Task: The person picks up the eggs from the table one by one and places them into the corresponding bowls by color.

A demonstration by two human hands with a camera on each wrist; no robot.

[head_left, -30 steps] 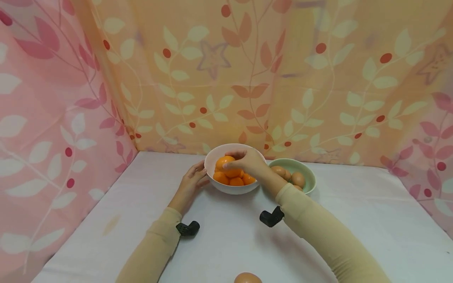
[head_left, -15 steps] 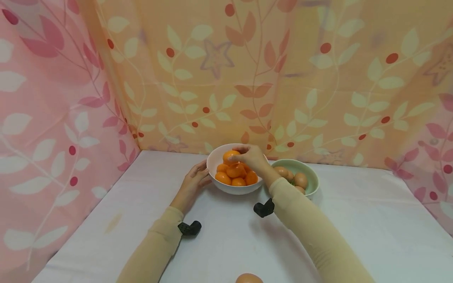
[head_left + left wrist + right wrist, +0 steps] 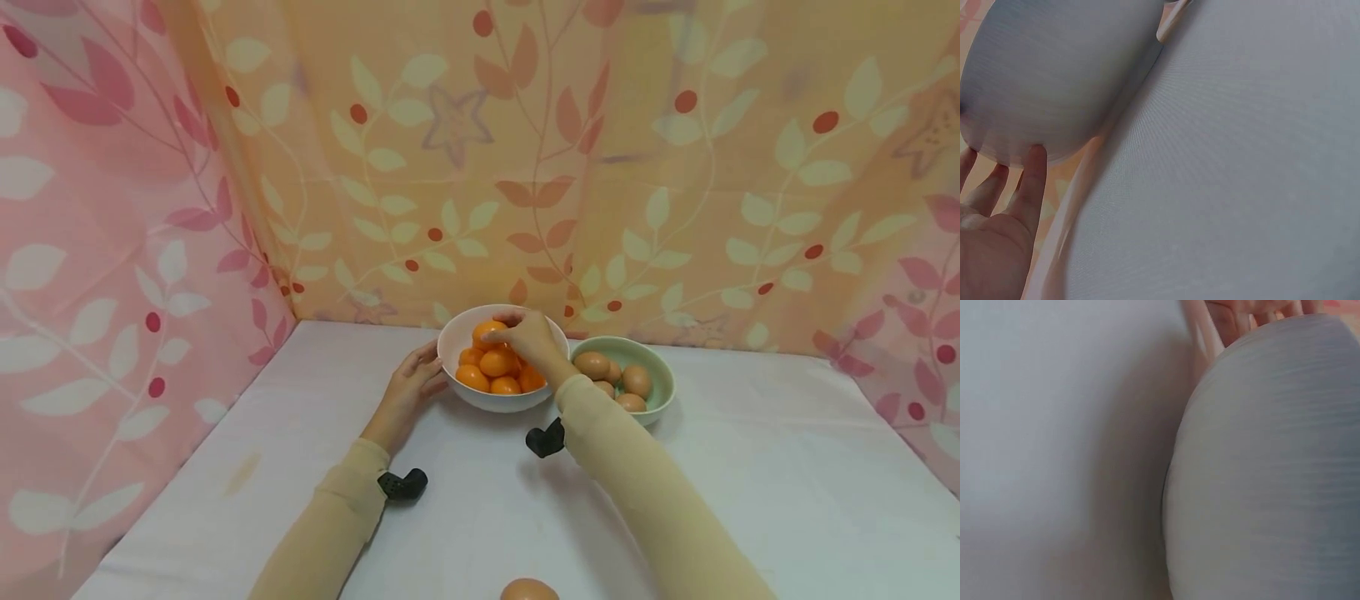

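A white bowl at the back middle of the table holds a heap of tangerines. My right hand reaches in over its right side, thumb and fingers pinching the topmost tangerine at the back of the heap. On the opposite side, my left hand rests its fingertips against the bowl's outer wall. The left wrist view shows these fingers extended, touching the wall from outside. In the right wrist view the bowl's wall fills the right side and hides my right hand.
Close to the white bowl's right stands a pale green bowl with several brown eggs. Another egg lies at the near edge of the view, on the white-covered table. Patterned curtains hang behind and at both sides.
My right hand has moved from above the front of the heap to its back with the tangerine. Its forearm has swung left, uncovering more eggs. The left hand stays at the bowl.
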